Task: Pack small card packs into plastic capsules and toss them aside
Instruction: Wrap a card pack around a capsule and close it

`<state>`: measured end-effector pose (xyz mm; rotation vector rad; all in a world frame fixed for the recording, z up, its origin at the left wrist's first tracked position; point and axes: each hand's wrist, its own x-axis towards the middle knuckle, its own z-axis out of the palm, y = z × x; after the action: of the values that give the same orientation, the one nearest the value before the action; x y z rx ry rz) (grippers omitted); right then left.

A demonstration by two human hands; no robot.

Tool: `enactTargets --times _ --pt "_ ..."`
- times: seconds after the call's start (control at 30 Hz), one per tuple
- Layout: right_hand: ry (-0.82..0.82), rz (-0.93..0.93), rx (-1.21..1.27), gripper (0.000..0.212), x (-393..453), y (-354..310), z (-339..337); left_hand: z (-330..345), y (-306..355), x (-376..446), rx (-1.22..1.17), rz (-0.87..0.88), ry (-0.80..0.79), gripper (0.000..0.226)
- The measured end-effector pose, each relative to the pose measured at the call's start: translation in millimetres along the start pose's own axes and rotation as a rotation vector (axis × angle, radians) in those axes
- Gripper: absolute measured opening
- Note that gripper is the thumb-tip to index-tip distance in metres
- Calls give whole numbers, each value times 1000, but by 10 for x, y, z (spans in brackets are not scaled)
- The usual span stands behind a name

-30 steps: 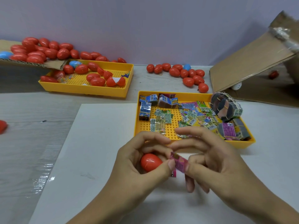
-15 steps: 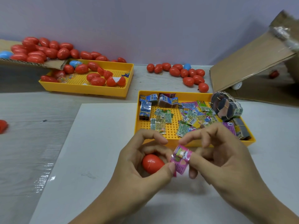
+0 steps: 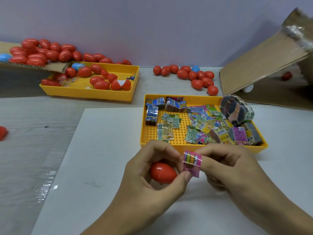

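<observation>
Far left, a stray red piece [image 3: 3,132] is lying at the table's edge, and a heap of red capsules [image 3: 42,52] is spilling off a cardboard flap [image 3: 55,67] into the back yellow tray [image 3: 88,94], a blue one [image 3: 77,66] sitting among them. Moving in: the left hand [image 3: 152,180] is curling round a red capsule [image 3: 163,173], cradling it in the palm over the white sheet [image 3: 101,150], while its thumb tip is touching the pink card pack [image 3: 192,163]. That pack is standing upright, just right of the capsule and still outside it. The right hand [image 3: 228,172] is pinching the pack's other side, fingers bent around it. Just behind both hands, the near yellow tray [image 3: 199,147] is holding loose packs in green, blue and pink, with a rubber-banded bundle [image 3: 237,110] sitting at its far right corner. Behind that, a cluster of closed red capsules [image 3: 194,75] is lying on the table. Far right, a tilted cardboard box [image 3: 262,56] is leaning open, something red [image 3: 287,75] showing blurrily inside.
</observation>
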<state>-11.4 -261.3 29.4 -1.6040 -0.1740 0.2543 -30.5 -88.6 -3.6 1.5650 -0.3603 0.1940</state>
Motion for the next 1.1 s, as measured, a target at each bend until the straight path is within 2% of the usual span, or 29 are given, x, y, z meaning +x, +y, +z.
enactTargets --times 0.07,0.2,0.23,0.33,0.47,0.53,0.63,0.73,0.83,0.9,1.0,1.03,1.1 --pt "20 44 41 4 17 -10 12 -1 1 0 26 34 15 25" --pt "129 89 84 34 33 18 4 7 -1 -24 66 60 0 24" --pt "130 104 112 33 35 11 7 8 -1 -24 77 64 -5 23" --pt "94 150 243 14 34 -26 10 2 4 -7 87 60 -15 17" --pt "47 210 287 31 45 -43 -26 -3 2 5 109 66 13 15" --pt "29 220 260 18 51 -48 -36 2 -5 4 123 66 40 15" --pt "29 155 217 18 38 -55 -33 6 -19 4 129 65 90 14" --pt "61 73 139 33 18 -50 2 16 -26 -4 143 63 92 14" --pt "126 31 139 26 23 -18 3 26 -11 -10 135 64 78 18" --pt "150 0 117 26 21 -20 -3 2 -11 -20 79 50 74 27" --pt "140 -19 69 29 1 -53 -11 -23 -36 -32 -69 -6 84 53" --pt "142 -27 38 33 -4 -52 -13 -18 -46 -30 -92 -23 98 56" --pt "143 -45 -5 28 -11 -45 -10 2 -60 -22 -88 -21 117 49"
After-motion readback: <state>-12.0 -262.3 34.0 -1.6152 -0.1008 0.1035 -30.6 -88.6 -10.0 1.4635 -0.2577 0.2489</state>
